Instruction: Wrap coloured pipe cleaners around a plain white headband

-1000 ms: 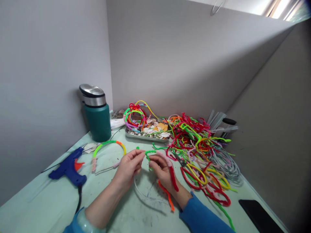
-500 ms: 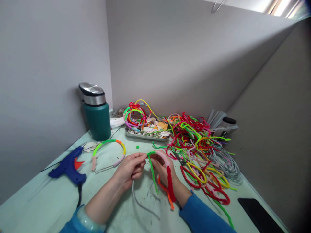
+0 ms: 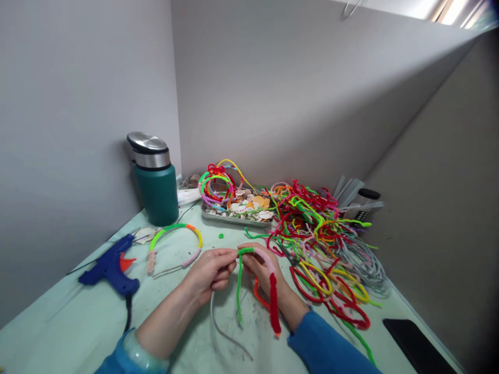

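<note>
My left hand [image 3: 212,272] pinches a grey wire [image 3: 224,334], whose bare end curves down below the fingers. My right hand [image 3: 260,270] is closed around the wrapped part of the same wire. A green pipe cleaner [image 3: 246,251] is wound at the fingertips, its loose end hanging down between the hands. Beyond it come a pink section [image 3: 265,258] and a thick red section [image 3: 274,306] over my right wrist, with an orange piece [image 3: 259,295] beneath. The fingertips of both hands nearly meet.
A blue glue gun [image 3: 111,267] and a partly wrapped ring [image 3: 175,227] lie left. Behind stand a green bottle [image 3: 156,192] and a tray [image 3: 234,221] of shells. To the right are piled pipe cleaners [image 3: 304,208], scissors [image 3: 316,278] and a black phone [image 3: 417,345].
The loose green end has swung left and hangs straighter. The wrapped piece has turned slightly, its red end lower and over the orange one. Both hands keep their hold.
</note>
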{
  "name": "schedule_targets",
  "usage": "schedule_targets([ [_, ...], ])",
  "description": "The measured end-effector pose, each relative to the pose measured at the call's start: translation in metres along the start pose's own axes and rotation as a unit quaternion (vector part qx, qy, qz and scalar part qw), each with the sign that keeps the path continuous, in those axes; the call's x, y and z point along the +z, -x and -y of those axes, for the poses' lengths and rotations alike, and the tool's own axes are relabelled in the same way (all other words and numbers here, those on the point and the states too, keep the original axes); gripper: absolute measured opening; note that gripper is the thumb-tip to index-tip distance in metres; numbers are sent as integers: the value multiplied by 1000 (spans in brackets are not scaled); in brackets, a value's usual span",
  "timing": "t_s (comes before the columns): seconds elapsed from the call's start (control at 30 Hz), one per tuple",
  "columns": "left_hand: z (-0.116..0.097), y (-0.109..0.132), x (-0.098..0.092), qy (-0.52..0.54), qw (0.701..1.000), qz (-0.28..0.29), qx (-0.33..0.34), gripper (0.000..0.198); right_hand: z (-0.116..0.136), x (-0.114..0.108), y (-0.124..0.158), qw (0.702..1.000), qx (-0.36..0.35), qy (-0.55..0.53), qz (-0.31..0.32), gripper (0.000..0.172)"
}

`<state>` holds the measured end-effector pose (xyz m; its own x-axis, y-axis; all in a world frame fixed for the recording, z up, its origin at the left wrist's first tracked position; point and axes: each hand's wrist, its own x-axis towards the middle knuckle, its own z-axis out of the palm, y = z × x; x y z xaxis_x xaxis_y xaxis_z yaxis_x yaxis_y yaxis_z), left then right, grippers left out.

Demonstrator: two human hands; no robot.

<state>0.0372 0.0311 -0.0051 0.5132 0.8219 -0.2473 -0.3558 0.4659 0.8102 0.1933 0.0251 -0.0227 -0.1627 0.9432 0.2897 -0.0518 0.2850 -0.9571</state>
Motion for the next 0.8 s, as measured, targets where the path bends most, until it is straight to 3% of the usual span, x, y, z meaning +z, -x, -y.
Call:
schedule_targets([
  [0.3, 1, 1, 2, -16, 1000, 6, 2, 22, -10, 0, 1, 998, -47, 34, -13, 12],
  [0.47, 4, 0, 3, -73, 997, -19, 19, 29, -12, 2, 2, 997, -59, 32, -29, 12],
  [0.6, 2, 2, 7, -72, 997, 9, 20, 30, -7, 3, 2, 992, -86, 78, -45, 13],
  [0.8, 2, 7, 12, -127, 991, 23, 31, 32, -9, 1, 4, 997, -59, 45, -31, 18],
])
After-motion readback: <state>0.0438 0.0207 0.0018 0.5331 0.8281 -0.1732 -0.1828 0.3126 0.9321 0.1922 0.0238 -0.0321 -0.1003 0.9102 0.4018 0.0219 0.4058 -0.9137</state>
